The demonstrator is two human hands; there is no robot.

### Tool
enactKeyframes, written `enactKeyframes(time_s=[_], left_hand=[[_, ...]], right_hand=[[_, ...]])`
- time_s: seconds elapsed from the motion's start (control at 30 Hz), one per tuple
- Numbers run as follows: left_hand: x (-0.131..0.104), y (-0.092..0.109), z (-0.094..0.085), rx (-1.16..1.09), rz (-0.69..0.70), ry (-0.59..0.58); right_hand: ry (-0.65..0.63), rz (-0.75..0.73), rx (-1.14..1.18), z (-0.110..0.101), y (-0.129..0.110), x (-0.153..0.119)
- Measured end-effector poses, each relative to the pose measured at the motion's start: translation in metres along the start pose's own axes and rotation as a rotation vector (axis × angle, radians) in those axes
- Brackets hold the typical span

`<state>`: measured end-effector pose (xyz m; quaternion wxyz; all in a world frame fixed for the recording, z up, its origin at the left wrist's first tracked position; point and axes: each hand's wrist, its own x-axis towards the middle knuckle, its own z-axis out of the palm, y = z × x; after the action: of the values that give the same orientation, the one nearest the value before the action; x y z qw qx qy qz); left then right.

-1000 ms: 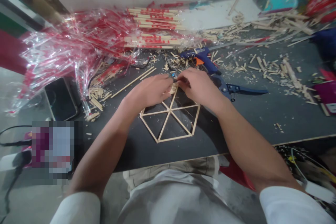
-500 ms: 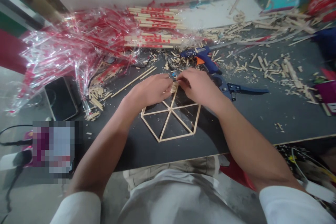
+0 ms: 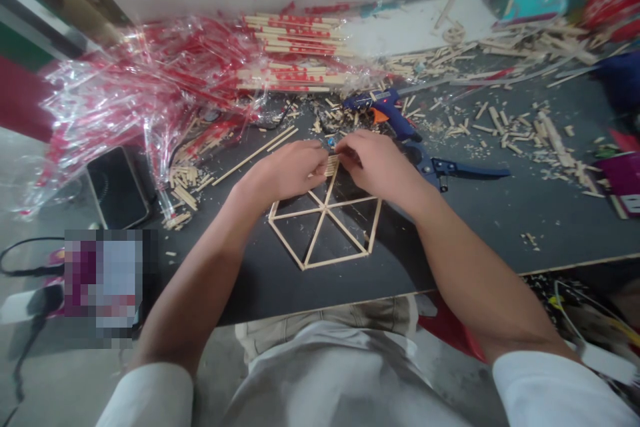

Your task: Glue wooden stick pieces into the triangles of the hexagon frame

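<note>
Dark-grey table (image 3: 475, 220) filled most of the person's reach; clock below centred on the wooden frame's hub, 12 away from the person. Clear-and-red wrapper heap (image 3: 165, 73) sprawled at 10. Loose stick offcuts (image 3: 500, 127) littered 2.

Hexagonal wooden frame (image 3: 325, 207) sat on the table in front of the person, six spokes meeting at the hub; couldn't tell if it lay dead flat. Blue cutter (image 3: 443, 167) lay between 2 and 3, blade toward 3, handle beside the right wrist.

Left hand (image 3: 295, 170) at 10:30: fingers curled, tips against the short stick stack. Right hand (image 3: 370, 157) at 1:30: thumb and finger drawn together at the frame's 12 corner. Firm grip or light touch: couldn't tell for either, tips hidden.

Glue gun (image 3: 383, 107) rested at 1, beyond the right hand. Short stick stack (image 3: 331, 165) stood at 12, between the hands. Small blue bit (image 3: 331, 142) just past it, unidentified.

Risks, by judgement: uneven finger pressure could skew the stack; a dropped right palm could crack a spoke joint; a wrist swing could knock the cutter; a hot nozzle, if powered, could melt nearby wrapping.
</note>
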<state>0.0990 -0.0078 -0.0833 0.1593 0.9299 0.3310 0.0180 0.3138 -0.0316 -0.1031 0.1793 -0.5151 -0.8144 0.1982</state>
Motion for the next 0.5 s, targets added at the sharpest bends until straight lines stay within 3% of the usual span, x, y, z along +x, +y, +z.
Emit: enactKeyframes(time_s=[0.27, 0.5], left_hand=[[0.002, -0.005, 0.0, -0.061, 0.006, -0.007], [0.003, -0.005, -0.001, -0.073, -0.023, -0.006]], right_hand=[[-0.003, -0.187, 0.063, 0.003, -0.001, -0.001], [0.058, -0.08, 0.066, 0.018, -0.014, -0.003]])
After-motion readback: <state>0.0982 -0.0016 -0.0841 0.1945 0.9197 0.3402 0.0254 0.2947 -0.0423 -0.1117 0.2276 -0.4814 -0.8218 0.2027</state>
